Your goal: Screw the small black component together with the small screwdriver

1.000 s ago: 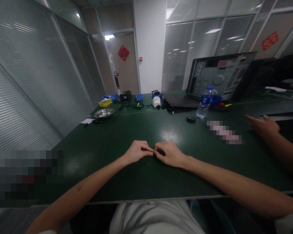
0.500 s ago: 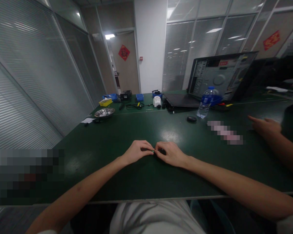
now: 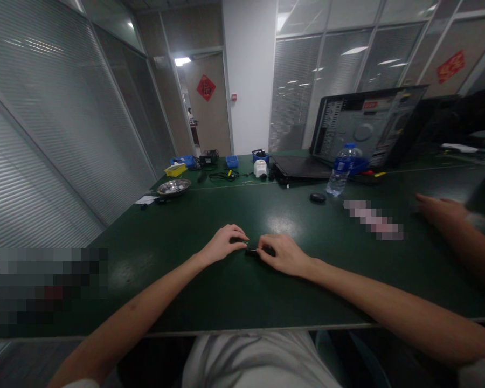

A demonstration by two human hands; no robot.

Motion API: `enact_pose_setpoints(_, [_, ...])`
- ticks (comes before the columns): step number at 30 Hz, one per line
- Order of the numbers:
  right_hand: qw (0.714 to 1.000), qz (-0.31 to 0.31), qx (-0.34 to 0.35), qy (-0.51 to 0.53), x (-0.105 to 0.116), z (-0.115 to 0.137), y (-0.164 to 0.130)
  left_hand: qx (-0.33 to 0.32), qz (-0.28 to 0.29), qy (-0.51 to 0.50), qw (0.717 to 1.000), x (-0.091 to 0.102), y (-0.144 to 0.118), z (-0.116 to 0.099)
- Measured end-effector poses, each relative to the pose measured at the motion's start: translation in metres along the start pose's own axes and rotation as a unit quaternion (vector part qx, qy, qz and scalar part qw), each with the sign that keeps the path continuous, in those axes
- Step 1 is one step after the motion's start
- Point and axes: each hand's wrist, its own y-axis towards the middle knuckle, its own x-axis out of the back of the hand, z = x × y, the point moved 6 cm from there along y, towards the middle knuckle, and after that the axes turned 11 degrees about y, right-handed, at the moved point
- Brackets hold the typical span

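Note:
My right hand [image 3: 282, 254] rests on the green table, thumb and fingers closed around a small black object [image 3: 250, 251]. One end of that object sticks out to the left, and the rest is hidden by the fingers. Just left of it, my left hand [image 3: 225, 243] is curled, with a tiny greenish piece [image 3: 246, 242] at its fingertips, too small to name. A short gap separates the two hands.
A water bottle [image 3: 340, 171] and a black mouse-like object [image 3: 317, 198] stand beyond my right hand. Farther back are a computer case [image 3: 361, 126], a metal dish [image 3: 173, 187] and a yellow tray [image 3: 175, 170]. A co-worker's hand [image 3: 442, 209] lies at right.
My left hand has moved left and slightly away from me, parting from the right hand. The black object's end now shows between them. The co-worker's hand has shifted slightly right.

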Motion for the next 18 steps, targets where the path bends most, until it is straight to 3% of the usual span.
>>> enact_pose_setpoints(5, [1.000,-0.004,0.001,0.013,0.002,0.000,0.000,-0.042,0.012,-0.032,0.999,0.007,-0.007,-0.016])
enact_pose_setpoints(11, [1.000,-0.014,0.007,0.019,0.002,0.000,0.000,-0.079,0.013,-0.047,0.996,-0.001,-0.008,-0.036])
enact_pose_setpoints(15, [0.999,-0.019,0.010,0.032,0.004,0.003,0.000,-0.071,-0.005,-0.026,0.997,0.002,-0.006,-0.032])
enact_pose_setpoints(18, [0.996,-0.057,0.011,0.072,0.014,0.014,-0.001,-0.044,-0.007,-0.006,0.999,0.008,-0.006,-0.022])
